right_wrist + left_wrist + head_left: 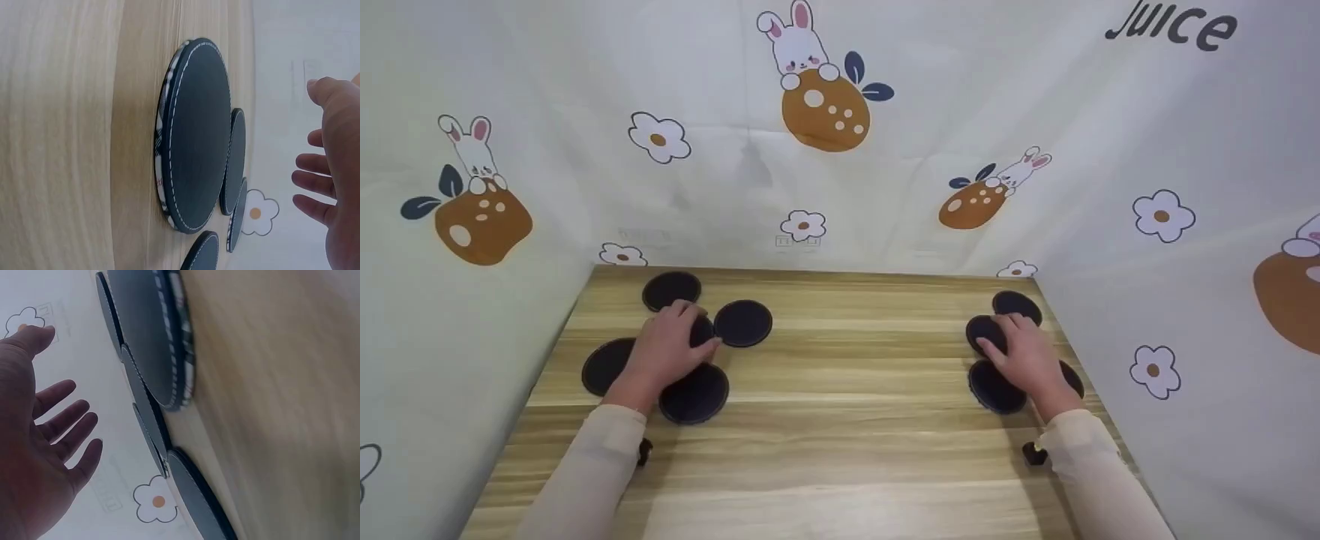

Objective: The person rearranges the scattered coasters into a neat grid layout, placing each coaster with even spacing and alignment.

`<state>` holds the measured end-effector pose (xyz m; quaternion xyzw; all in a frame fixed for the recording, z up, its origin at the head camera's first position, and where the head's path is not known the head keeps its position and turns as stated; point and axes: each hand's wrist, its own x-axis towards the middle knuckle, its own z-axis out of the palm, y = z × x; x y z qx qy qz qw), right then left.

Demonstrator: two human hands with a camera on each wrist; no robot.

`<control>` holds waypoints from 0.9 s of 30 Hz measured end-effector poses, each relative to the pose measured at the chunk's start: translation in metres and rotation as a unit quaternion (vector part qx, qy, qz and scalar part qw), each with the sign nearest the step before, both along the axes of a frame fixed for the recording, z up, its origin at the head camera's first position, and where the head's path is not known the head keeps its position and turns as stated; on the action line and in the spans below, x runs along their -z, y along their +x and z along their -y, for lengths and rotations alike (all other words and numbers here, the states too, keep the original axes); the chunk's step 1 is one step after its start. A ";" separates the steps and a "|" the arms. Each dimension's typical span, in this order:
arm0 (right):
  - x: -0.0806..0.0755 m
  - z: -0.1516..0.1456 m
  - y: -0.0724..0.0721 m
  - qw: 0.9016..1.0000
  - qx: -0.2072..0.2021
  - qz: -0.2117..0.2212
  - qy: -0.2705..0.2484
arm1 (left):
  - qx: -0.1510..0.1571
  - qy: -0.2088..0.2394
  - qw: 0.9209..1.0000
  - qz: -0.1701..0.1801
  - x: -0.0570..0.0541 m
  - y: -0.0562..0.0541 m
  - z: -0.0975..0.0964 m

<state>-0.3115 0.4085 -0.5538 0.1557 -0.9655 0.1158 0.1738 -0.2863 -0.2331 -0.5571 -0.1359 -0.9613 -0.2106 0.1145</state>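
Observation:
Several round black coasters with pale edge stitching lie in two groups on a wooden table [847, 420]. Over the left group is my left hand [666, 346], its fingers loosely bent and holding nothing. It partly covers the middle coaster [702, 330] and the left coaster [606, 366]. The right-hand cluster has my right hand [1027, 358] above it, also holding nothing, fingers relaxed. Beneath its thumb shows one coaster [982, 334]; another coaster [1074, 379] is half hidden by the wrist. In the right wrist view, the nearest coaster [199, 135] has a patterned layer along its edge.
A pale printed cloth [720, 187] with rabbits, fruit and flowers rises behind the table and on both sides. Between the two coaster groups runs a wide stretch of wood. Small black fittings [1035, 453] hang at the wrists.

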 end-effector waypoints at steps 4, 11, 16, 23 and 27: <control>-0.001 0.004 0.003 1.000 -0.003 0.015 -0.002 | 0.010 -0.001 1.000 0.016 0.002 -0.008 -0.005; 0.002 0.009 0.004 1.000 -0.015 0.019 0.001 | 0.024 0.005 0.997 0.070 0.001 -0.018 -0.018; 0.002 0.012 0.006 0.999 -0.012 0.028 0.016 | 0.033 0.009 0.996 0.087 0.000 -0.027 -0.029; 0.003 0.017 0.010 0.998 -0.003 0.044 0.052 | 0.034 0.009 0.993 0.116 0.003 -0.046 -0.042; 0.008 0.018 0.010 0.997 -0.004 0.044 0.064 | 0.038 -0.010 0.990 0.132 0.004 -0.054 -0.049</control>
